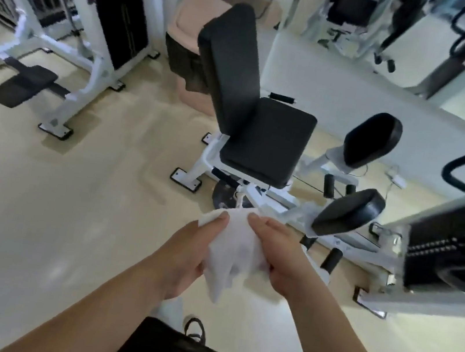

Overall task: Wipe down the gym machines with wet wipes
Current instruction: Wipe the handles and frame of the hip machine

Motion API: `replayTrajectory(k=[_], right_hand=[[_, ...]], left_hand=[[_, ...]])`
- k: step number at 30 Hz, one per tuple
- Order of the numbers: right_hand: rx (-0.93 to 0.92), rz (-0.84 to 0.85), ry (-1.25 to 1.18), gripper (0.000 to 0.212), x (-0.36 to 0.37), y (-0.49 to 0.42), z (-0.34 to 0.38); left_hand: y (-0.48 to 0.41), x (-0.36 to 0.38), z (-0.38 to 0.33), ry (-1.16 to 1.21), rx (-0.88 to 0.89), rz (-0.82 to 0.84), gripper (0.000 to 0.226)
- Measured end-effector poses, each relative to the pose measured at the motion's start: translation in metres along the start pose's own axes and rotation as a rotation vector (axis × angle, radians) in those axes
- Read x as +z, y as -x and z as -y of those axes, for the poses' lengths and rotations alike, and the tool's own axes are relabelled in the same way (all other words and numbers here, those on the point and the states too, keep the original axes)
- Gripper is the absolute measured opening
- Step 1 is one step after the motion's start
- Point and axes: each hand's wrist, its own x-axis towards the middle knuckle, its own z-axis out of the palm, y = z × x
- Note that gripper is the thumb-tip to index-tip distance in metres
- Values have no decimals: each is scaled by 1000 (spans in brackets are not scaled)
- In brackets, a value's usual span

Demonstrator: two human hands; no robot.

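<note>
Both hands, left hand (188,248) and right hand (277,253), grip wet wipe (236,249) between them.

Both hands hold a white wipe (233,252) in the air above the pale floor (37,206). The left hand (189,248) pinches its upper left corner; the right hand (280,253) grips its right side. Beyond stands a black-padded seat (264,141) on a white frame (206,159), with two black pads (350,209) to its right.
</note>
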Motion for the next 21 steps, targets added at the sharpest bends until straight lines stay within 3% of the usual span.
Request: replayTrajectory(k=[4,10,14,19,21], right_hand=[[-8,-136,-35,46,-25,-9,10],[-15,-265,-159,30,-40,-25,26],[-5,-385,-256,52,-57,-24,30],[50,-593,-357,40,-101,-13,26],[39,-636,-388,35,-125,-6,24]], left_hand=[[-27,27,-19,-68,-44,143,36],[-66,48,-51,-120,-100,241,31],[-90,69,-59,-207,-156,283,28],[-111,124,-41,-268,-302,343,47],[-114,151,-26,-322,-384,421,42]])
